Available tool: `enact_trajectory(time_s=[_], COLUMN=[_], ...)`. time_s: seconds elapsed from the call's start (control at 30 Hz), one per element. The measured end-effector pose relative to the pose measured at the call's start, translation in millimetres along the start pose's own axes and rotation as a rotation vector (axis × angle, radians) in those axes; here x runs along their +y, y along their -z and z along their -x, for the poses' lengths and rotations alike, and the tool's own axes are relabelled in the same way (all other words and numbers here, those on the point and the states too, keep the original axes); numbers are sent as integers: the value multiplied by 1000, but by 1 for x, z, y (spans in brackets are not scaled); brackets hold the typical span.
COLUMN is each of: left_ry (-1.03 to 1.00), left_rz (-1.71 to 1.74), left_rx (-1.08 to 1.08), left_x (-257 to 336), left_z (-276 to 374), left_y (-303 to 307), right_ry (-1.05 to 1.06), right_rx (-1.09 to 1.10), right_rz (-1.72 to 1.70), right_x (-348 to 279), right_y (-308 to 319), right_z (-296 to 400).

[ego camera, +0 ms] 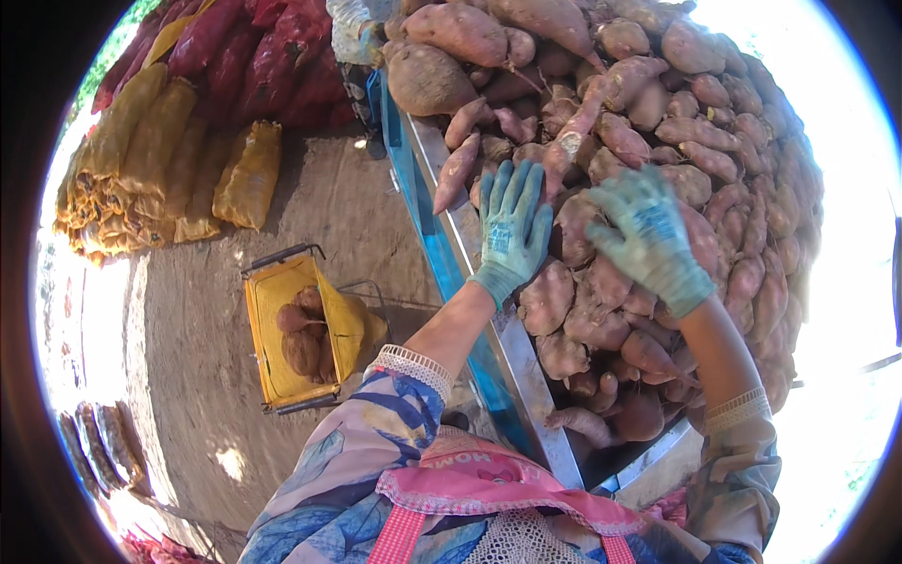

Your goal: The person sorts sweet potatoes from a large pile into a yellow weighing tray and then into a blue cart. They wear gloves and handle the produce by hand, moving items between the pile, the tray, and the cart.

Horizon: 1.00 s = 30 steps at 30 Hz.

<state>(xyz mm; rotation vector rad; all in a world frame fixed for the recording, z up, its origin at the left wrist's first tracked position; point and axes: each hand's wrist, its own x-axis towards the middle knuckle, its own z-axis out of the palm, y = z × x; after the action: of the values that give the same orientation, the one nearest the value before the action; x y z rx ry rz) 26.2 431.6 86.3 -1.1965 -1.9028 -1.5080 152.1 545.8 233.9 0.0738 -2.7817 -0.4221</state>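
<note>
A large heap of sweet potatoes (595,317) fills a blue-sided bin with a metal rim (518,352). My left hand (511,218), in a pale green work glove, lies flat by the rim at the heap's near edge, fingers stretched forward and nothing visibly grasped. Over the heap to its right is my right hand (648,225), in a matching glove and blurred, with its thumb apart from the fingers. A long sweet potato with a pale damaged patch (572,144) lies just beyond both hands. What lies under the palms is hidden.
On the concrete floor to the left, a yellow mesh bag (282,366) hangs open on a metal frame, with several sweet potatoes inside. Filled yellow sacks (134,162) and red sacks (261,63) are stacked behind. Another person's gloved hand (370,42) is at the bin's far corner.
</note>
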Motion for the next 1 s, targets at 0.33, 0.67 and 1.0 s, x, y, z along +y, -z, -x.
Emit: enact_trajectory(time_s=[0.33, 0.67, 1.0], left_ry=[28, 315, 270], left_rz=[254, 252, 125], left_rx=[160, 78, -24], left_x=[-19, 22, 28], left_z=[16, 67, 65], left_y=[12, 24, 35], right_ry=[43, 52, -49], right_rx=[-431, -340, -550], right_rz=[-141, -120, -317], right_x=[-67, -82, -56], right_y=[-52, -58, -43], right_z=[29, 46, 9])
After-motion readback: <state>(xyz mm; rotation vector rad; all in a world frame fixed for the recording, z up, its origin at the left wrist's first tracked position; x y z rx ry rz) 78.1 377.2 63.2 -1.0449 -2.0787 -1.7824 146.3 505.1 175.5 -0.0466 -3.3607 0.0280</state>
